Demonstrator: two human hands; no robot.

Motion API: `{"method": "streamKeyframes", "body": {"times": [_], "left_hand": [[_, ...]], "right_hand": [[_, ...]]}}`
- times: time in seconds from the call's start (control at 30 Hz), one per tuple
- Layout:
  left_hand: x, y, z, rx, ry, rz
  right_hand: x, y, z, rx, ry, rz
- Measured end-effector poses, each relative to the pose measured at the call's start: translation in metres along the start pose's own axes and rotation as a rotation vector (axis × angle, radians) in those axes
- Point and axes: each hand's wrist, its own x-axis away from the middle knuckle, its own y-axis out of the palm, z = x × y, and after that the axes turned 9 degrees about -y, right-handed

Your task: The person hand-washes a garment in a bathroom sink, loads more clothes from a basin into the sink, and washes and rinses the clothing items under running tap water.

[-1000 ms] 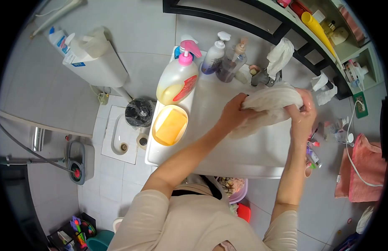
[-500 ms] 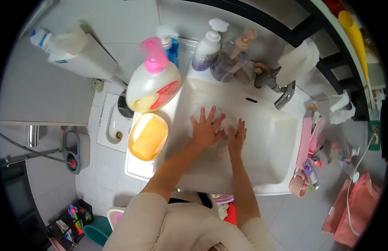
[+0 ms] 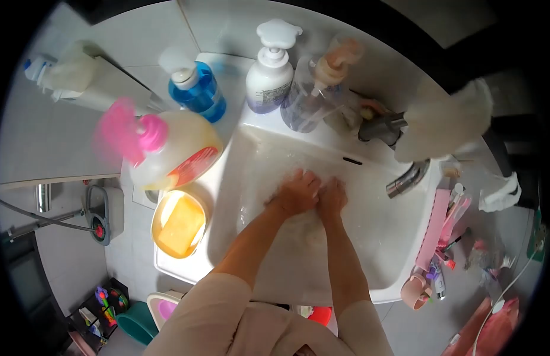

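Both my hands are low in the white sink (image 3: 370,249), in what looks like shallow cloudy water. My left hand (image 3: 297,193) is closed, its fingers curled downward near the middle of the basin. Right beside it, my right hand (image 3: 332,199) is closed too, its knuckles bent. What the fingers hold, if anything, is hidden under them and in the water. A grey metal faucet (image 3: 407,178) reaches over the basin to the right of my hands. On the left ledge, a yellow bar of soap (image 3: 181,226) lies in a soap dish (image 3: 158,228).
A large pink-topped pump bottle (image 3: 192,145), a blue pump bottle (image 3: 201,95), a white pump bottle (image 3: 269,83) and a clear pump bottle (image 3: 304,101) line the ledge. A pink holder (image 3: 433,228) and pink cup (image 3: 415,292) edge the right side. White cloth (image 3: 450,121) hangs over the faucet.
My hands were flat with fingers spread; now the fingers are curled closed and the hands sit closer together. The camera view has shifted, so the bottles appear farther left.
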Motion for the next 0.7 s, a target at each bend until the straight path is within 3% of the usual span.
{"method": "streamKeyframes", "body": {"times": [0.03,0.13,0.23,0.33,0.43,0.57,0.7], "left_hand": [[0.002,-0.005,0.000,0.024,-0.001,0.001],[0.002,-0.030,0.001,0.109,-0.046,-0.133],[0.014,-0.046,0.001,0.122,-0.090,-0.235],[0.032,-0.062,0.015,0.037,-0.055,-0.185],[0.035,-0.077,0.039,0.088,-0.049,-0.128],[0.007,-0.124,0.078,0.498,-0.173,-0.187],[-0.024,-0.205,0.119,0.664,-0.135,-0.013]], "right_hand": [[0.001,-0.005,-0.004,-0.011,0.024,-0.056],[0.010,-0.024,0.012,-0.488,0.011,-0.088],[0.048,-0.025,0.026,-0.209,-0.350,0.209],[0.072,-0.054,0.001,-0.129,-0.142,-0.052],[0.094,-0.114,-0.026,-0.188,-0.280,-0.066],[0.113,-0.203,-0.045,-0.396,-0.338,0.130],[0.136,-0.281,-0.074,-0.804,-0.451,0.362]]}}
